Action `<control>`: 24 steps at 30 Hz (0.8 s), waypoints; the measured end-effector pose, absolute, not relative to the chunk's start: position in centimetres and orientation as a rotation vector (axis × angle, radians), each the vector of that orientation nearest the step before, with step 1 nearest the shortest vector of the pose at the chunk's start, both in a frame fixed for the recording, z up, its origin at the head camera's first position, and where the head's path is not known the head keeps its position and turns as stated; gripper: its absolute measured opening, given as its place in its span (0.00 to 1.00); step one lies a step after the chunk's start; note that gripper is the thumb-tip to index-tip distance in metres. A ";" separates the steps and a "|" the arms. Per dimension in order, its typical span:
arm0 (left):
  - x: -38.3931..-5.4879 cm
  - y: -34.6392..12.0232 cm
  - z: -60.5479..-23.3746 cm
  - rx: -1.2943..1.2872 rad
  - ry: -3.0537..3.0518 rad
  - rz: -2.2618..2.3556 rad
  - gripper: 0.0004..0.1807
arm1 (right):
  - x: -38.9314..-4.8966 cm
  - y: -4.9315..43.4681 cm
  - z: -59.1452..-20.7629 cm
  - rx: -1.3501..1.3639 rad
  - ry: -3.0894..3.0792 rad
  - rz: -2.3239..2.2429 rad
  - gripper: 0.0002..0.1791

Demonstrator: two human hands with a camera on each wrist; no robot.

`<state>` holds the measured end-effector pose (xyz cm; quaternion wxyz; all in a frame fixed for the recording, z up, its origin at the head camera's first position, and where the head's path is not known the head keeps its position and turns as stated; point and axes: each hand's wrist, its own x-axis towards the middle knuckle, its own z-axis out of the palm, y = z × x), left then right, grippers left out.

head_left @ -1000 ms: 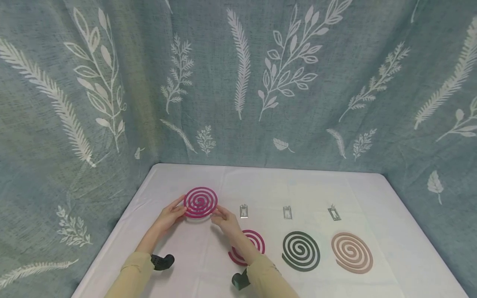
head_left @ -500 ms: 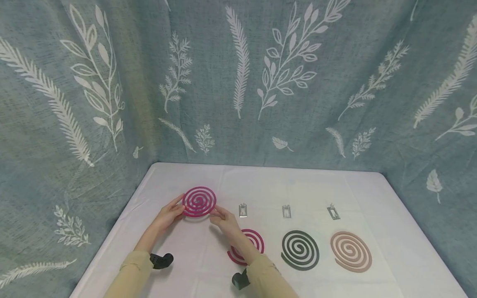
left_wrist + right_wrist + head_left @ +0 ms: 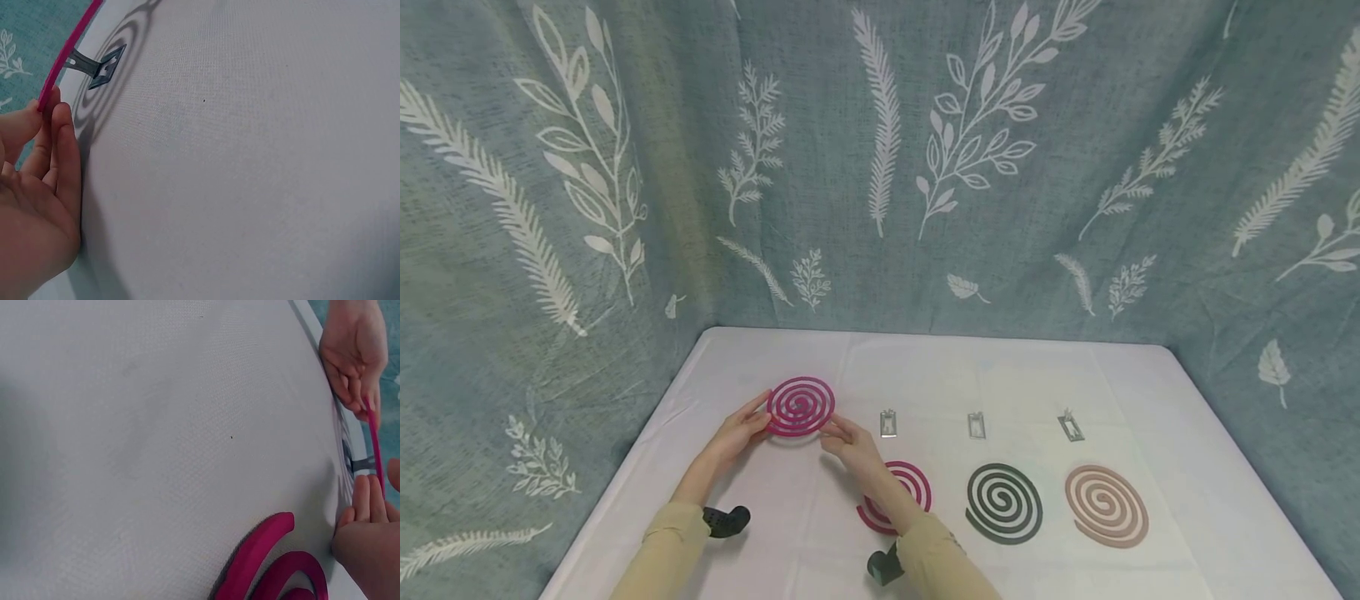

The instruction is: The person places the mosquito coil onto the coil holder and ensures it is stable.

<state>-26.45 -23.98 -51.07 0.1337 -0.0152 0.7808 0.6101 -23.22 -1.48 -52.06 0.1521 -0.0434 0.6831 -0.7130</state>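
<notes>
1. One pinch from the left hand (image 3: 735, 433) and another from the right hand (image 3: 854, 450) hold the raised magenta coil (image 3: 801, 404) between them, over a metal stand (image 3: 87, 64); whether the two are locked together cannot be told.
2. Letting go with the left hand first could make the coil dip on that side, should the stand not have caught it.
3. Uneven pressure from the two hands might crack the spiral, which looks thin and brittle, or skid the small base.
4. Lowering the right forearm (image 3: 887, 492) could drag the flat magenta coil (image 3: 250, 557) lying beneath it.
5. Left hand: thumb and fingers nearly together, pinching the coil's left rim.
6. Right hand: thumb and fingers likewise close, pinching the right rim.
7. Rightward of that hand, untouched: dark green coil (image 3: 1003, 502), then tan coil (image 3: 1106, 503).
</notes>
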 end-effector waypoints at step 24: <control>-26.5 -23.7 -51.2 -0.085 2.242 1.811 0.32 | -23.0 -1.7 -51.8 -0.100 2.007 -2.070 0.32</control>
